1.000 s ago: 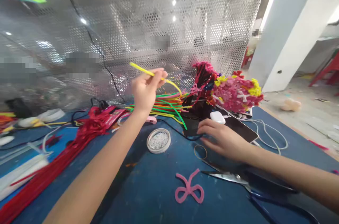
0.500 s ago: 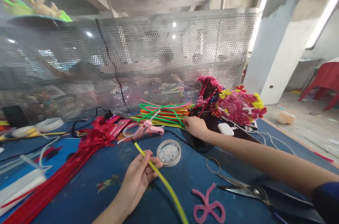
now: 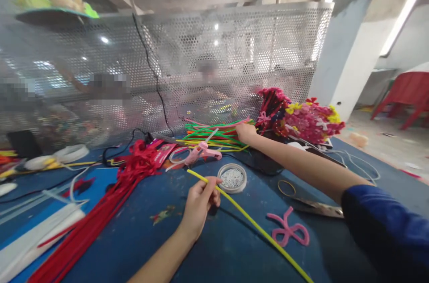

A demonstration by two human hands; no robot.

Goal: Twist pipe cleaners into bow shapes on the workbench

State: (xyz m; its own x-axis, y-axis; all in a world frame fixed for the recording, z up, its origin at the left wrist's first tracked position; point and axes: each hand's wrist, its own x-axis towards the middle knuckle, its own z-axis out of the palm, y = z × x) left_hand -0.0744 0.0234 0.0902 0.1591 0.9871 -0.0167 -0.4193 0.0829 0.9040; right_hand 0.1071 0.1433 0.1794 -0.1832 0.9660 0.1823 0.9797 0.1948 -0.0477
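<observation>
My left hand point(image 3: 203, 200) pinches a long yellow pipe cleaner point(image 3: 250, 218) between thumb and fingers. The short end points up and left; the rest slants down past the bottom edge. At the back of the table my right hand point(image 3: 246, 132) has its fingers curled onto the right end of a pile of green, pink, orange and yellow pipe cleaners point(image 3: 214, 137); which strands it grips is hidden. A pink glue gun point(image 3: 203, 153) lies before the pile. Nearby is a round container of small white beads point(image 3: 243, 185). A pink pipe cleaner bent into loops point(image 3: 288, 233) lies at the right.
Scissors point(image 3: 317, 206) lie partly under my right sleeve, near a thin ring point(image 3: 286, 188). Red ribbons point(image 3: 100, 211) stretch across the left side. Bundled pink and yellow pipe-cleaner flowers point(image 3: 308, 122) are at the back right. A perforated metal panel point(image 3: 187, 73) stands behind the table.
My right hand has shifted to the back part of the pile, with fingers curled there. My left hand still holds the yellow pipe cleaner, now farther right in view. The view has shifted.
</observation>
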